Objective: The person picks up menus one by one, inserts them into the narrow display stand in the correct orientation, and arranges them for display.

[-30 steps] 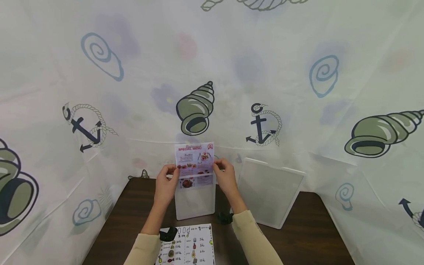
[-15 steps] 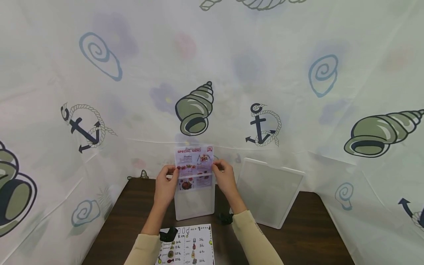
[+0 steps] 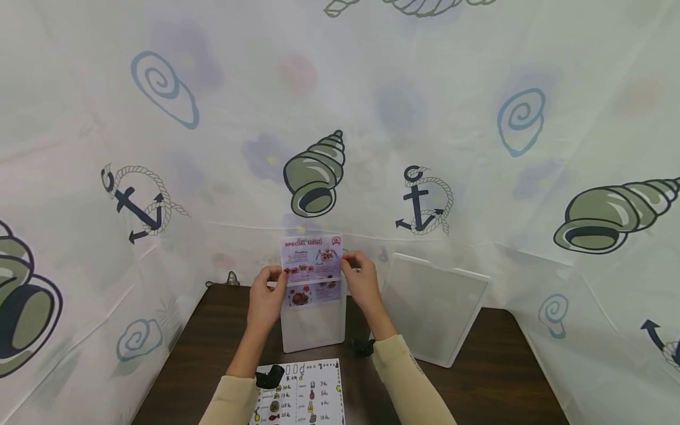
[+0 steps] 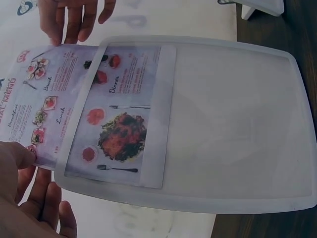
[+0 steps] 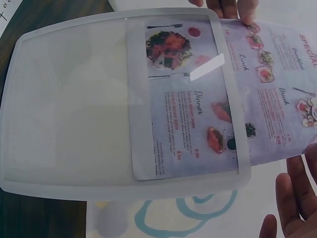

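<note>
The person's left grip (image 3: 265, 298) and right grip (image 3: 363, 286) pinch opposite side edges of the printed menu (image 3: 311, 258), its lower part inside a pale-rimmed holder (image 3: 313, 327). Nearer, a hand-drawn menu (image 3: 301, 395) lies on the dark worktop (image 3: 499, 372); a wider holder (image 3: 431, 313) leans at right.

Lilac printed menu (image 3: 312, 257) partly inside upright white-rimmed holder (image 3: 314, 327), top protruding.

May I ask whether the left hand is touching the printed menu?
Touching: the left wrist view shows the left hand pinching the printed menu, thumb on its face.
</note>
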{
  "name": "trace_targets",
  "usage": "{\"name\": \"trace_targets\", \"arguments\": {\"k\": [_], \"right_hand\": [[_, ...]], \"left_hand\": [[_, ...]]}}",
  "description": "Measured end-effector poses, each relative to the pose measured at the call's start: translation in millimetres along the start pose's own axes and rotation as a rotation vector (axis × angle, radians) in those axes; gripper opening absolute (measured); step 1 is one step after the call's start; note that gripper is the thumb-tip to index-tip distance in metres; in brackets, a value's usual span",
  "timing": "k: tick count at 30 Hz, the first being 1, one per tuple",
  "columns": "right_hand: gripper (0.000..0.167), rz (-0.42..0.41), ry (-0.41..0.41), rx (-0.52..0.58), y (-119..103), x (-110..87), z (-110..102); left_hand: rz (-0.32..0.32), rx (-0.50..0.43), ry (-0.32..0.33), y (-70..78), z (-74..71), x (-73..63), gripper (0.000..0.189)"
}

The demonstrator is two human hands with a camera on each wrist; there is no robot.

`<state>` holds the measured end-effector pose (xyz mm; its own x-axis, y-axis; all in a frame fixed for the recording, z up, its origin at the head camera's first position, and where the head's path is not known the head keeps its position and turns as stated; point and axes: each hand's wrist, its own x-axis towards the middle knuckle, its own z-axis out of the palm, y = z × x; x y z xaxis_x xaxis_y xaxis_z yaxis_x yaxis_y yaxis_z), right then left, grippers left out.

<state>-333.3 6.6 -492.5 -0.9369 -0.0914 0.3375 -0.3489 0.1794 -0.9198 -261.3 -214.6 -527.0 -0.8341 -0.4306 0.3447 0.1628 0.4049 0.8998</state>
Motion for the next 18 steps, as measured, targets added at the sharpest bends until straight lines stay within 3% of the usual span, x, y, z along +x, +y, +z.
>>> {"name": "trace_targets", "arguments": {"k": [9, 18], "right_hand": [[0.01, -0.041, 0.014, -0.018, 4.6, -1.9, -1.2], [0.009, 0.02, 0.003, -0.021, 5.0, -3.0, -1.3]], "left_hand": [[0.015, -0.005, 0.008, 2.1, 1.4, 0.5, 0.017], [0.003, -0.037, 0.008, 5.9, 0.7, 3.6, 0.017]]}}
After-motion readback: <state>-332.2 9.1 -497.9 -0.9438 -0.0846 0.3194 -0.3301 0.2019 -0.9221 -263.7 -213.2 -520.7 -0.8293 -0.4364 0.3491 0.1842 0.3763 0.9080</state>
